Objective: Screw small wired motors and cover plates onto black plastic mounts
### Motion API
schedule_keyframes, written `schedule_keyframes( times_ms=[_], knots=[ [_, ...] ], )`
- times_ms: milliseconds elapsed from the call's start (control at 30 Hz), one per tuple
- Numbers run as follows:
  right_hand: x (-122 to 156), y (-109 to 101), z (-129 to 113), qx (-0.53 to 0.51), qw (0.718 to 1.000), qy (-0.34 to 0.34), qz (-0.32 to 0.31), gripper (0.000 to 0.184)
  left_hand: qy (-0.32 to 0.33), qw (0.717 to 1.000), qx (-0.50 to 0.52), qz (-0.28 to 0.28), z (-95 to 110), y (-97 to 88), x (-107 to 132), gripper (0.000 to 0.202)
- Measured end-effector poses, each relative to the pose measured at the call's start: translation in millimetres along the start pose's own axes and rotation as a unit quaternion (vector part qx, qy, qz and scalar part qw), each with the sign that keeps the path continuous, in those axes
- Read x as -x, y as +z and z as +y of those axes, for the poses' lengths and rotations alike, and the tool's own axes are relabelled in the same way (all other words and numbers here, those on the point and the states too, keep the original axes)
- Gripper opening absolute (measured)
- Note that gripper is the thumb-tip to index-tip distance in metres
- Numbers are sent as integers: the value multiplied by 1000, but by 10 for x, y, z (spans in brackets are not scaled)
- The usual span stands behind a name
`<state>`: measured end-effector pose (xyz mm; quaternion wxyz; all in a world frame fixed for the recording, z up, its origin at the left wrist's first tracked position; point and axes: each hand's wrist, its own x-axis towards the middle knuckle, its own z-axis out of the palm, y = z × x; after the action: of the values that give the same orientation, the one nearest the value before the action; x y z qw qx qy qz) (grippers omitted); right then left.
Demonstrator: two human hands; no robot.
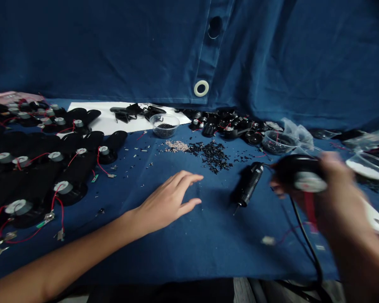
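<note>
My left hand (166, 200) is over the blue cloth, palm down, its fingers stretched out and holding nothing. Smeared by motion, my right hand (344, 198) grips a black plastic housing with a round silvery motor (295, 168) on it. Red wires hang from this part, and a small pale connector (268, 240) dangles at the end of one. Between my hands lies a black electric screwdriver (251, 185), its bit pointing towards me. Beyond my left hand are a heap of small black pieces (214, 155) and a patch of copper-coloured bits (176, 146).
Rows of black housings (78, 170) with motors and red wires fill the left side. Behind are a clear tub (164, 131) of tiny dark parts, white paper (104, 124) and piled black parts (230, 126). Another clear tub (279, 143) and a black cable (306, 235) are at right.
</note>
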<state>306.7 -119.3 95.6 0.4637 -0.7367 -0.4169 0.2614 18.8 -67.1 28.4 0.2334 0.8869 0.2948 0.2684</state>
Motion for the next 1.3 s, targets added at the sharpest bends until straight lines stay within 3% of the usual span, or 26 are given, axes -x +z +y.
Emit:
schedule_keyframes(
  times_ms=[67, 100, 167, 267, 367, 433, 500, 567, 600, 667, 767, 1133, 1300],
  knots=[
    [11, 516, -107, -93, 984, 36, -147, 55, 47, 998, -23, 34, 34, 21, -108, 59],
    [19, 732, -133, -99, 963, 54, -245, 58, 64, 996, -34, 42, 36, 32, -150, 63],
    [21, 1054, -129, -96, 925, 73, -361, 64, 64, 996, -46, 46, 8, 48, -199, 62],
    [-15, 1308, -42, -68, 891, 81, -441, 72, 15, 997, -58, 40, -100, 55, -191, 50],
    [-86, 1408, 43, -10, 861, 80, -503, 74, -11, 997, -79, 23, -217, 58, -141, 36],
    [-170, 1424, 72, 94, 881, 10, -464, 74, -17, 995, -94, 2, -271, 64, -119, 31],
    [-298, 1406, 87, 221, 910, -109, -333, 67, -31, 994, -108, -11, -309, 74, -116, 28],
    [-453, 1369, 106, 312, 901, -215, -209, 46, -51, 991, -120, -5, -344, 87, -124, 26],
    [-526, 1351, 121, 338, 888, -251, -186, 35, -59, 991, -124, 0, -362, 95, -128, 26],
    [-640, 1333, 162, 374, 855, -300, -199, 23, -70, 990, -123, 7, -399, 111, -132, 27],
    [-696, 1359, 235, 397, 826, -332, -226, 20, -81, 991, -107, 10, -447, 138, -122, 28],
    [-681, 1453, 331, 424, 805, -365, -198, 9, -88, 986, -144, 3, -495, 225, -82, 44],
    [-700, 1462, 384, 424, 794, -396, -181, 6, -86, 989, -123, 12, -506, 232, -87, 32]
  ],
)
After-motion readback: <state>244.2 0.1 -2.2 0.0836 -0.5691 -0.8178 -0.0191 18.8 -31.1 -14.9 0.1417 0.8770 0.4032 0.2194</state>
